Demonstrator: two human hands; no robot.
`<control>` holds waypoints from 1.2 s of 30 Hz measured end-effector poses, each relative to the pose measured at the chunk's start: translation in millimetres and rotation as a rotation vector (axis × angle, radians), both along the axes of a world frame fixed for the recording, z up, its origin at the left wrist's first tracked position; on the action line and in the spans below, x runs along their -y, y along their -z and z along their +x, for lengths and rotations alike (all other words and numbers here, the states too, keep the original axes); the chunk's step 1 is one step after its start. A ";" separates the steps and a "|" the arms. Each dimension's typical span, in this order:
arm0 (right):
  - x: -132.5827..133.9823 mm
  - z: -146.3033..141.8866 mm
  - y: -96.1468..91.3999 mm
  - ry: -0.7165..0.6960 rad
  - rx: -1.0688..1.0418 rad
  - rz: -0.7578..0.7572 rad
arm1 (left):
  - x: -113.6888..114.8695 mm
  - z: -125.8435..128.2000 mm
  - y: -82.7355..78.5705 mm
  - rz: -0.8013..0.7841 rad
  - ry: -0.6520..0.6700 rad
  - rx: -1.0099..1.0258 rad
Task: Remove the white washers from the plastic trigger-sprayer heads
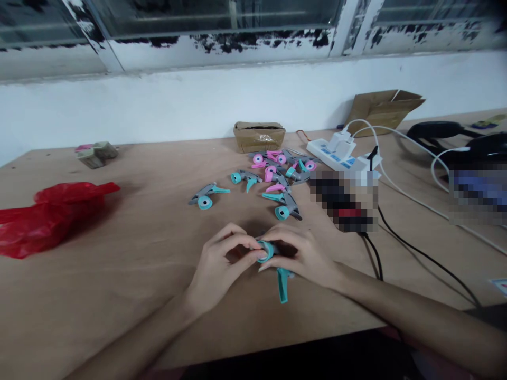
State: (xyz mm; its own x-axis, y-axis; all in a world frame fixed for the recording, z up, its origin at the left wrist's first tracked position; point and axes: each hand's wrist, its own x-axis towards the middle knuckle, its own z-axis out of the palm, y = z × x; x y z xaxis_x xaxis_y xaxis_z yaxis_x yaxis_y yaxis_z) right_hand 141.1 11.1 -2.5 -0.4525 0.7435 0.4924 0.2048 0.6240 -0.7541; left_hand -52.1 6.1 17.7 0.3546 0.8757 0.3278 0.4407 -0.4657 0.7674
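Note:
Both my hands hold one trigger spray head (282, 285) low over the front of the table. It has a teal collar ring facing left and a teal lever hanging down. My right hand (307, 256) wraps round its grey body, which is mostly hidden by the fingers. With thumb and fingertips, my left hand (222, 258) pinches at the ring's opening; whether a small part sits between those fingertips I cannot tell. Beyond the hands lie several similar heads, among them a teal one (205, 202), another teal one (282, 212) and a pink one (271, 173).
An open cardboard box (259, 140) stands behind the pile. A red plastic bag (59, 211) lies at the left, with small blocks (97, 154) behind it. To the right are a white power strip (332, 153), cables, a blurred dark item (340, 200) and a larger carton (380, 111).

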 end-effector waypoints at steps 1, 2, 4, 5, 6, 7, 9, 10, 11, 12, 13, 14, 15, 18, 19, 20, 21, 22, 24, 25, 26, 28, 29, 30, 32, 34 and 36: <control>-0.1 0.0 0.3 -0.006 -0.001 0.002 | -1.3 -1.0 -0.4 -0.014 0.018 0.005; -0.3 0.1 0.7 -0.010 -0.001 0.001 | -2.5 -1.9 -0.8 -0.031 0.033 0.013; -0.7 0.3 1.3 -0.015 0.000 -0.005 | -4.2 -2.9 -2.0 -0.071 0.051 0.030; -0.8 0.4 1.4 -0.019 0.000 -0.011 | -4.9 -3.2 -2.7 -0.088 0.058 0.034; -1.0 0.5 1.4 -0.023 0.000 -0.018 | -5.5 -3.5 -3.3 -0.101 0.066 0.034; -1.1 0.5 1.1 -0.027 -0.002 -0.022 | -6.1 -3.8 -3.8 -0.110 0.078 0.033; -1.3 0.2 0.6 -0.039 0.000 -0.034 | -7.2 -4.8 -4.4 -0.124 0.110 0.028; -1.4 0.1 0.5 -0.046 0.003 -0.045 | -7.6 -5.3 -4.5 -0.131 0.128 0.026; -1.6 0.0 0.8 -0.052 0.005 -0.059 | -8.0 -6.0 -4.4 -0.138 0.145 0.024; -1.7 0.0 1.5 -0.057 0.007 -0.076 | -8.2 -6.6 -4.3 -0.143 0.163 0.021; -1.7 0.2 2.7 -0.060 0.005 -0.096 | -8.3 -7.2 -4.0 -0.144 0.176 0.017; -1.8 0.4 4.3 -0.058 -0.001 -0.115 | -8.2 -7.8 -3.7 -0.144 0.187 0.014; -1.8 0.7 6.3 -0.055 -0.011 -0.132 | -8.1 -8.3 -3.2 -0.143 0.195 0.011; -1.4 1.8 12.0 -0.063 -0.043 -0.195 | -7.7 -9.2 -1.1 -0.141 0.212 0.016; -1.1 2.1 13.2 -0.069 -0.050 -0.217 | -7.7 -9.3 -0.1 -0.140 0.216 0.018; -0.9 2.4 13.9 -0.075 -0.051 -0.239 | -7.8 -9.3 0.7 -0.140 0.216 0.020; -0.6 2.6 14.1 -0.078 -0.049 -0.256 | -7.7 -9.0 1.4 -0.138 0.213 0.020; -0.4 2.9 13.9 -0.078 -0.047 -0.265 | -7.5 -8.5 1.7 -0.134 0.205 0.018; -0.1 3.4 12.4 -0.074 -0.042 -0.262 | -6.0 -6.5 0.4 -0.122 0.176 0.002; 0.0 3.5 11.4 -0.073 -0.040 -0.253 | -4.6 -5.0 -1.2 -0.111 0.156 -0.012; 0.1 3.7 10.5 -0.073 -0.041 -0.238 | -2.8 -3.3 -3.5 -0.094 0.131 -0.029; 0.1 3.8 8.7 -0.069 -0.039 -0.198 | 1.5 0.2 -9.2 -0.038 0.065 -0.075; 0.1 3.8 8.0 -0.066 -0.036 -0.174 | 3.7 1.8 -12.1 -0.001 0.026 -0.103; 0.0 3.7 7.5 -0.063 -0.037 -0.145 | 5.8 3.2 -14.8 0.039 -0.010 -0.132; -0.1 3.4 6.8 -0.051 -0.030 -0.090 | 9.5 5.0 -18.4 0.106 -0.068 -0.196; 0.0 3.2 6.5 -0.041 -0.019 -0.044 | 12.4 5.5 -19.5 0.149 -0.106 -0.251; 0.5 3.1 6.5 -0.028 -0.003 -0.012 | 14.5 5.3 -18.4 0.183 -0.131 -0.291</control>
